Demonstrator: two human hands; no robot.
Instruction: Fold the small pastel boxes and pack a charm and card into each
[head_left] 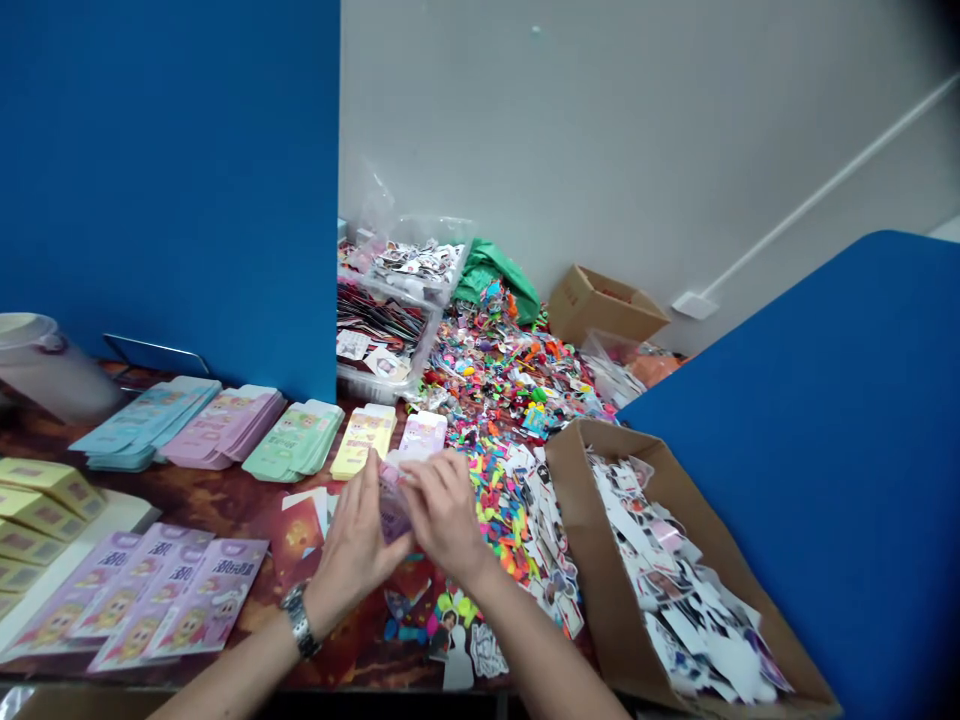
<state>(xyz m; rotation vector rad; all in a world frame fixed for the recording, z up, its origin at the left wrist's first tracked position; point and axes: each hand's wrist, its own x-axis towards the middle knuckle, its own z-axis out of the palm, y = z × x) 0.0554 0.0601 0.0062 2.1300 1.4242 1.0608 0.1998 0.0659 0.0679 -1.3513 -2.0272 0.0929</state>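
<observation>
Near the middle of the table, my left hand [360, 545] is wrapped around the left side of a small purple box [393, 505]. My right hand [448, 515] pinches the top edge of the same box from the right. The box is upright, partly hidden by my fingers. Just behind it lie a stack of flat purple boxes [424, 432] and a stack of yellow ones [365, 440]. To the left are flat green boxes [292, 440], pink boxes [223, 425] and blue boxes [148, 422]. Purple packets [206, 600] lie at the front left.
A cardboard box [592, 560] of stickers stands at the right. Small colourful trinkets [502, 370] spread behind my hands, beside clear bins [420, 290]. Blue partitions [169, 190] rise left and right. Folded yellow boxes [37, 510] and a white bucket [52, 365] are far left.
</observation>
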